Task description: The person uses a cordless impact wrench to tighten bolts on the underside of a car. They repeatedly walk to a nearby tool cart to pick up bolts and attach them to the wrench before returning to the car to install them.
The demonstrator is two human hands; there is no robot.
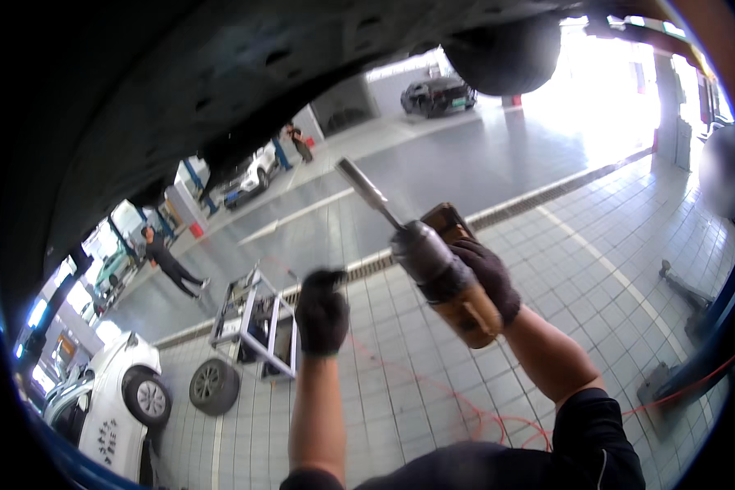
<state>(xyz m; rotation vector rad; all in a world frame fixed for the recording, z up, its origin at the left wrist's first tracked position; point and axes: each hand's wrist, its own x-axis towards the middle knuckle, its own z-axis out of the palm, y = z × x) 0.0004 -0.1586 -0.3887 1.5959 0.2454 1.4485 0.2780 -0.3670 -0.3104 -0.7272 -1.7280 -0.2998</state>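
My right hand (487, 278), in a dark work glove, grips a cordless impact wrench (437, 269) with a dark nose and an orange-brown body. A long metal socket extension (367, 189) sticks out from its nose and points up and to the left. My left hand (322, 314), also gloved, is raised to the left of the tool with its fingers curled in. Something dark juts from its top right; whether that is a finger or a small held part, I cannot tell. Above both hands spreads the dark underside of a raised vehicle (180, 90).
A wheel (505, 57) hangs at the upper right. Left of my left hand stand a metal-framed cart (257, 322) and a loose wheel (214, 386). A white car (110, 400) is at the lower left. Red hose (478, 412) crosses the tiles. One person (169, 260) stands beyond the cart, another (299, 141) farther back.
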